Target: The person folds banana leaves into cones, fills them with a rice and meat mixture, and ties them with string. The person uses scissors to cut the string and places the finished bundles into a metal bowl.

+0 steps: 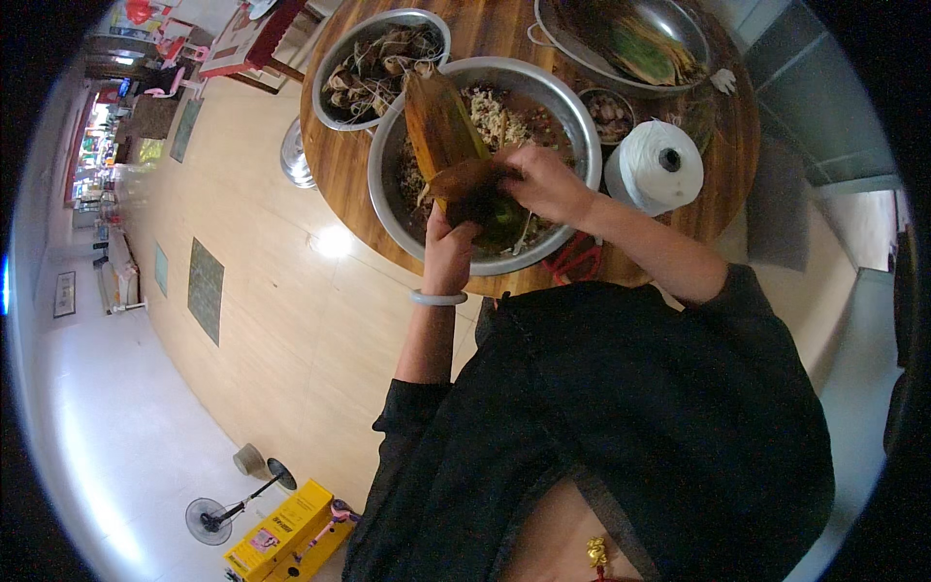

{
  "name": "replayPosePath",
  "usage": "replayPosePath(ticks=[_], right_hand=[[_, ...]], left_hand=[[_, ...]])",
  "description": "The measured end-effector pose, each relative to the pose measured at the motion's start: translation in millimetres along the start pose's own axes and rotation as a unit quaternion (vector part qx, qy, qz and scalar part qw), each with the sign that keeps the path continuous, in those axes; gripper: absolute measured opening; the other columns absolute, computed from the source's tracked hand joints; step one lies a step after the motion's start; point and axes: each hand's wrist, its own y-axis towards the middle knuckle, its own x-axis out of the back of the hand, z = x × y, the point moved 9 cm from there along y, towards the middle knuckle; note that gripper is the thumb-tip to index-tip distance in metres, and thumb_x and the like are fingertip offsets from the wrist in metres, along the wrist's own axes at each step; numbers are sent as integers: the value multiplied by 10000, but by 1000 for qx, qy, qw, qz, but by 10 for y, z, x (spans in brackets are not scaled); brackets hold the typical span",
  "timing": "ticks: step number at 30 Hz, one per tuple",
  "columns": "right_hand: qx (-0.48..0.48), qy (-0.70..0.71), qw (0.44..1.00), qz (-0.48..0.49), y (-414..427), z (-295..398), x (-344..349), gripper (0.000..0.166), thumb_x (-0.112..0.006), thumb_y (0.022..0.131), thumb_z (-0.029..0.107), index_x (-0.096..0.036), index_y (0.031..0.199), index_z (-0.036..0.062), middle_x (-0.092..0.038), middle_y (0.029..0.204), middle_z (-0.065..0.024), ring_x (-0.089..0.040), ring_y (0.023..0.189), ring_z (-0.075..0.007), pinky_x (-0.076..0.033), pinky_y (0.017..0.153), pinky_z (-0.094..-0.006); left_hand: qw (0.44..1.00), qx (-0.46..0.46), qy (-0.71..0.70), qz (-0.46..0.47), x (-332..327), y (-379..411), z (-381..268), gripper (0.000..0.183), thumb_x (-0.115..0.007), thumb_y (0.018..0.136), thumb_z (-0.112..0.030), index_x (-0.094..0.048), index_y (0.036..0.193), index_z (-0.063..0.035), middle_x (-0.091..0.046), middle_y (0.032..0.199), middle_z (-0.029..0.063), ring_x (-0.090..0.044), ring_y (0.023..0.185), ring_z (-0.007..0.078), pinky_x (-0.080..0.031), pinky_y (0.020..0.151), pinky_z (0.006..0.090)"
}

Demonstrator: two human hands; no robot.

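My left hand (pixel 449 244) grips the lower end of broad brown-green leaves (pixel 444 124), whose upper part sticks up over a large metal basin (pixel 593 156). On the leaves' folded dark part, my right hand (pixel 545 182) has its fingers bent and pressed close. What lies inside the fold is hidden. Pale rice grains (pixel 494 116) mixed with reddish beans sit in the basin under my hands. A smaller metal basin (pixel 318 87) at the upper left holds several leaf-wrapped, string-tied dumplings (pixel 364 73).
A metal pan (pixel 545 33) holding long leaves (pixel 647 54) stands at the upper right. Nearby are a small bowl of meat pieces (pixel 609 116), a white string cone (pixel 654 167) and red cord (pixel 574 262). The round wooden table (pixel 334 171) ends in a curved edge near me.
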Motion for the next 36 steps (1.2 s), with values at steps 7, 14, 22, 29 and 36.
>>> replayPosePath(ticks=[7,14,22,29,36], right_hand=[[3,-22,998,-62,-25,70,50,281,-577,682,-18,-515,957,-30,-576,847,-216,-564,860,-368,-443,722,-399],[-39,18,998,-46,-58,106,51,267,-575,673,-32,-487,925,-22,-567,830,-211,-560,852,-376,-438,701,-398],[-54,32,986,-156,-81,-4,40,308,-663,687,31,-500,946,-4,-586,858,-129,-579,812,-238,-441,732,-334],[-187,156,970,12,37,-439,-294,350,-718,684,92,-582,991,-7,-621,939,-73,-552,887,-128,-425,826,-281],[-192,267,944,5,101,-173,-297,317,-687,678,88,-606,964,-23,-642,899,-87,-585,832,-152,-457,779,-297]], left_hand=[[998,49,16,-21,50,-19,117,465,-445,706,88,-474,1161,-2,-545,1114,84,-517,1024,206,-411,887,312],[994,-13,111,-11,-123,-23,-8,277,-505,831,-45,-522,1104,0,-573,1055,80,-531,981,193,-419,855,302],[993,2,88,-78,36,-34,-34,259,-493,886,-126,-521,1108,5,-576,1055,66,-520,967,167,-397,856,291],[991,54,110,-57,132,6,-130,273,-513,870,-100,-505,1131,-18,-550,1092,49,-498,994,157,-378,887,281],[982,118,144,-30,200,10,-255,301,-510,872,-109,-488,1161,-30,-545,1106,46,-486,1030,157,-373,900,284]])
